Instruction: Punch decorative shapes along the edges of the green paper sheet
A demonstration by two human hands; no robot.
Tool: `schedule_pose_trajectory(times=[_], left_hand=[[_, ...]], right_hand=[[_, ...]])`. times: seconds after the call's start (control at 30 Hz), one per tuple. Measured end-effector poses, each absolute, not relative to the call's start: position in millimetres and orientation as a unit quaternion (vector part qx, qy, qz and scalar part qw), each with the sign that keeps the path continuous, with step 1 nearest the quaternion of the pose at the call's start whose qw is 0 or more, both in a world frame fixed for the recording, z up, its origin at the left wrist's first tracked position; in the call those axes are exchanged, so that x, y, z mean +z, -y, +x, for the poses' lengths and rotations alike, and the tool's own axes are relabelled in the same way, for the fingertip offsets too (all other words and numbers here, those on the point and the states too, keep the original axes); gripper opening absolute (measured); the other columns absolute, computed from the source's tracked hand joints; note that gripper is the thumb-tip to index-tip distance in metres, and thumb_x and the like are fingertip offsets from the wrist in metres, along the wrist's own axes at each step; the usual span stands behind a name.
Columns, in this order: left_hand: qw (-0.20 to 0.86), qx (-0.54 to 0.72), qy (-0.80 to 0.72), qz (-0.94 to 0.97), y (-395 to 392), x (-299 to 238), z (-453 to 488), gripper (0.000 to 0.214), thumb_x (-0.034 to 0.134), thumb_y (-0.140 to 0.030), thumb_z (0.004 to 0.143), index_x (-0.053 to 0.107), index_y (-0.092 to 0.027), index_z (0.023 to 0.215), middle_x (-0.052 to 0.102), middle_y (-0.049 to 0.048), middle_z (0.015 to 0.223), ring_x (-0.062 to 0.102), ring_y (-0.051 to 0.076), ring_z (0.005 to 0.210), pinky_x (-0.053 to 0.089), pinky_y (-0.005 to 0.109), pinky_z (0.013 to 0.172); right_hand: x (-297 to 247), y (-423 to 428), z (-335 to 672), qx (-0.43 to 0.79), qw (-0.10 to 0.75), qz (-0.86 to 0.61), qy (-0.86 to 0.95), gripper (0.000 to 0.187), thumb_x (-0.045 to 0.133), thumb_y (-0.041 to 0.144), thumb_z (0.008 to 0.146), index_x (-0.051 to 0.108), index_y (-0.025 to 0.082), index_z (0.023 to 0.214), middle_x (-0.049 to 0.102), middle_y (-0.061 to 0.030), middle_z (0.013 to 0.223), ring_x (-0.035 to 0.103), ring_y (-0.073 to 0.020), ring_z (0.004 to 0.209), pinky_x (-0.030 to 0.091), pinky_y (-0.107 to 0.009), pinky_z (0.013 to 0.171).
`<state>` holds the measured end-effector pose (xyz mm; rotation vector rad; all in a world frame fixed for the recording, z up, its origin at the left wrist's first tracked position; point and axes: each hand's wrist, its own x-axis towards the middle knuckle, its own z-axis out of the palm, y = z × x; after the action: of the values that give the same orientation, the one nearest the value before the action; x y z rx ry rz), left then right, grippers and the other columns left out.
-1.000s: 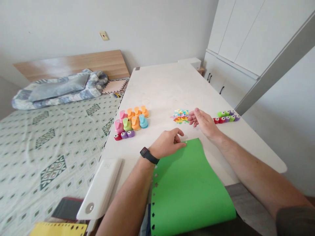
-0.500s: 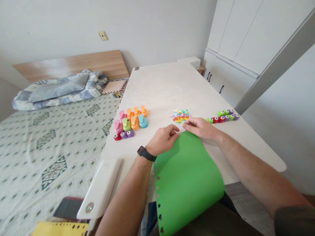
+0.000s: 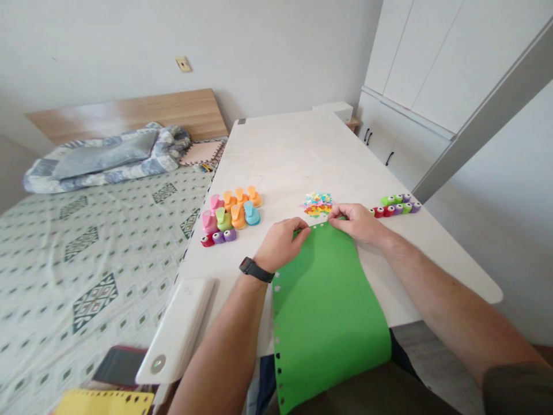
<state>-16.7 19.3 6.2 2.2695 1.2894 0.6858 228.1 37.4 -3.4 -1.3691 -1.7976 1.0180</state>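
Note:
A large green sheet of paper [image 3: 328, 305] slopes from the table towards my lap, with small shaped holes punched along its left and far edges. My left hand [image 3: 285, 239] pinches its far left corner between thumb and fingers. At the far right corner, my right hand [image 3: 352, 222] grips the paper the same way. Just beyond the sheet lies a pile of small colourful paper cut-outs [image 3: 318, 204]. Craft punches [image 3: 237, 215] in pink, orange, green and blue stand in rows to the left. Smaller red, green and purple punches [image 3: 398, 208] line up to the right.
The white table [image 3: 294, 150] stretches away to the wall. A long white device [image 3: 177, 331] sits at its left edge, above a dark phone-like slab [image 3: 120, 365] and a yellow punched sheet [image 3: 106, 402]. A bed [image 3: 86, 253] is on the left, white cabinets [image 3: 415, 69] on the right.
My hands have drawn apart along the far edge of the green sheet, the right moving slightly right. That edge is now stretched straighter, and its row of punched holes shows.

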Motion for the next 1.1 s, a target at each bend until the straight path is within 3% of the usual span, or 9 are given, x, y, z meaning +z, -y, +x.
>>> schedule_pose_trajectory(times=[0.2, 0.37, 0.53, 0.6, 0.67, 0.8, 0.93, 1.1], left_hand=[[0.193, 0.230, -0.468, 0.831, -21.8, 2.0, -19.1, 0.016, 0.054, -0.027, 0.097, 0.069, -0.019, 0.095, 0.075, 0.0047, 0.093, 0.068, 0.020, 0.087, 0.048, 0.031, 0.078], [0.179, 0.224, -0.465, 0.838, -23.7, 0.3, -20.5, 0.016, 0.053, -0.026, 0.097, 0.068, -0.019, 0.095, 0.075, 0.0054, 0.094, 0.068, 0.021, 0.088, 0.049, 0.032, 0.079], [0.175, 0.221, -0.467, 0.838, -24.0, 0.1, -20.7, 0.016, 0.053, -0.026, 0.097, 0.068, -0.019, 0.095, 0.075, 0.0055, 0.093, 0.068, 0.020, 0.087, 0.049, 0.031, 0.079], [0.175, 0.220, -0.466, 0.839, -24.0, -0.3, -20.6, 0.016, 0.053, -0.025, 0.097, 0.068, -0.019, 0.095, 0.075, 0.0055, 0.093, 0.068, 0.020, 0.087, 0.049, 0.031, 0.079], [0.178, 0.220, -0.465, 0.839, -24.0, -0.8, -20.5, 0.016, 0.054, -0.026, 0.097, 0.068, -0.019, 0.095, 0.075, 0.0055, 0.092, 0.068, 0.020, 0.087, 0.049, 0.031, 0.079], [0.184, 0.221, -0.461, 0.840, -23.5, -1.1, -20.4, 0.017, 0.054, -0.026, 0.097, 0.068, -0.019, 0.096, 0.074, 0.0054, 0.093, 0.068, 0.020, 0.087, 0.048, 0.031, 0.078], [0.187, 0.223, -0.459, 0.839, -23.0, -1.2, -20.4, 0.016, 0.054, -0.026, 0.097, 0.068, -0.019, 0.095, 0.074, 0.0052, 0.092, 0.067, 0.020, 0.086, 0.048, 0.031, 0.077], [0.185, 0.223, -0.458, 0.841, -23.3, -1.4, -20.4, 0.016, 0.054, -0.026, 0.097, 0.068, -0.019, 0.095, 0.074, 0.0050, 0.092, 0.067, 0.020, 0.086, 0.048, 0.031, 0.077]], right_hand=[[-1.5, -36.9, 227.9, 0.338, 0.297, -0.515, 0.730, 0.016, 0.066, 0.034, 0.085, 0.074, 0.021, 0.092, 0.076, -0.0030, 0.088, 0.065, -0.0184, 0.075, 0.048, -0.031, 0.071], [4.2, -37.2, 228.2, 0.291, 0.363, -0.518, 0.718, 0.021, 0.065, 0.036, 0.088, 0.070, 0.023, 0.104, 0.075, -0.0056, 0.095, 0.066, -0.0208, 0.081, 0.052, -0.035, 0.075], [13.2, -57.0, 270.2, 0.080, 0.405, -0.605, 0.681, 0.025, 0.062, 0.033, 0.089, 0.070, 0.020, 0.109, 0.073, -0.0108, 0.100, 0.066, -0.0251, 0.088, 0.050, -0.041, 0.085], [11.9, -69.5, 301.6, -0.027, 0.360, -0.668, 0.651, 0.028, 0.062, 0.033, 0.087, 0.072, 0.017, 0.108, 0.073, -0.0145, 0.104, 0.064, -0.0295, 0.098, 0.045, -0.046, 0.095], [7.1, -80.6, 333.2, -0.083, 0.263, -0.726, 0.630, 0.031, 0.066, 0.037, 0.083, 0.075, 0.016, 0.103, 0.072, -0.0184, 0.104, 0.061, -0.0343, 0.105, 0.039, -0.051, 0.100], [-7.4, -92.5, 373.3, -0.085, 0.121, -0.782, 0.606, 0.035, 0.071, 0.047, 0.075, 0.081, 0.019, 0.094, 0.072, -0.0175, 0.096, 0.061, -0.0348, 0.100, 0.039, -0.052, 0.093], [-17.7, -95.1, 379.7, -0.082, 0.080, -0.775, 0.621, 0.026, 0.071, 0.043, 0.073, 0.083, 0.023, 0.085, 0.074, -0.0140, 0.086, 0.061, -0.0311, 0.091, 0.040, -0.048, 0.087], [-13.8, -93.6, 371.1, -0.101, 0.097, -0.756, 0.639, 0.019, 0.069, 0.035, 0.077, 0.082, 0.022, 0.081, 0.074, -0.0140, 0.084, 0.063, -0.0313, 0.091, 0.042, -0.049, 0.090]])
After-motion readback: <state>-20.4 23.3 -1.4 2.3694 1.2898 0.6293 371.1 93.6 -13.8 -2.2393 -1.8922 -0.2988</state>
